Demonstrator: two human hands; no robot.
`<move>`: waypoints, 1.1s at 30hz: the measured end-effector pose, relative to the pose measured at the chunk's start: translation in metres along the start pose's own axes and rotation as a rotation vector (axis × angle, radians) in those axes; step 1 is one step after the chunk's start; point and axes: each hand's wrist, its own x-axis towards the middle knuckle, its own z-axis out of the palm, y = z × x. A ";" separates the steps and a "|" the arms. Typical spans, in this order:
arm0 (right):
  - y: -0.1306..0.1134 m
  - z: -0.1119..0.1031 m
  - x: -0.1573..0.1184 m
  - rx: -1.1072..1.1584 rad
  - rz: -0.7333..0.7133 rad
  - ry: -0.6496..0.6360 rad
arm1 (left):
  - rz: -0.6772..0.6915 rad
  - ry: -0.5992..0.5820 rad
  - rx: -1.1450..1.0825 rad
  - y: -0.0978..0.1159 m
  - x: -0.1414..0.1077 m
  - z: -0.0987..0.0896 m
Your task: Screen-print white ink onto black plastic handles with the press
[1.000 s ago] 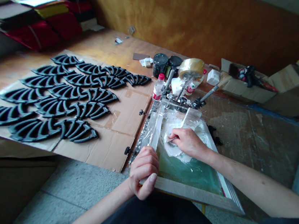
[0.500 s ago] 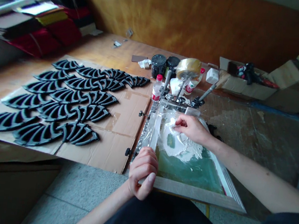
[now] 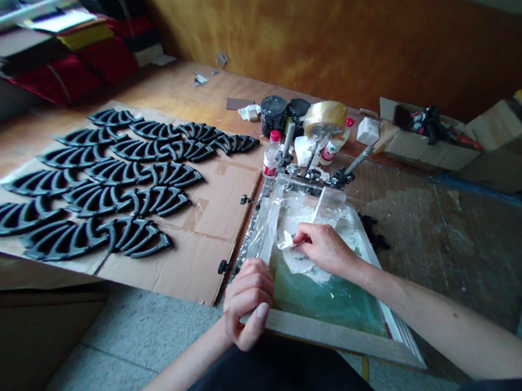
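Note:
A metal-framed screen (image 3: 330,328) with a green mesh lies in front of me, hinged to clamps (image 3: 314,174) at its back edge. White paste (image 3: 300,262) is spread over the mesh's upper part. My right hand (image 3: 324,247) pinches a crumpled white wad (image 3: 286,240) against the paste. My left hand (image 3: 250,302) is wrapped round the frame's near left corner. Behind the right hand, a pale flat block (image 3: 330,204) rests at the screen's back end. Black fan-shaped pieces (image 3: 136,237) lie in rows on cardboard (image 3: 206,255) to the left.
Behind the clamps stand black-lidded jars (image 3: 273,114), a tape roll (image 3: 325,118) and red-capped bottles (image 3: 272,154). An open carton (image 3: 428,149) is at the back right. Stacked red and black bundles (image 3: 68,64) sit at the back left. Black knobs (image 3: 223,267) stick out beside the cardboard.
My right hand has moved down the screen towards me with the white wad. The green patch within the paste is no longer visible. My left hand keeps its grip on the frame.

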 end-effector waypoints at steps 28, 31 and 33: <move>0.076 -0.088 -0.113 1.180 0.139 0.756 | -0.013 0.004 0.005 0.009 0.012 0.002; 0.095 -0.084 -0.123 1.116 0.116 0.780 | -0.036 0.021 0.008 0.011 0.015 0.003; 0.109 -0.079 -0.129 1.152 0.143 0.809 | -0.052 0.036 -0.002 0.012 0.019 0.004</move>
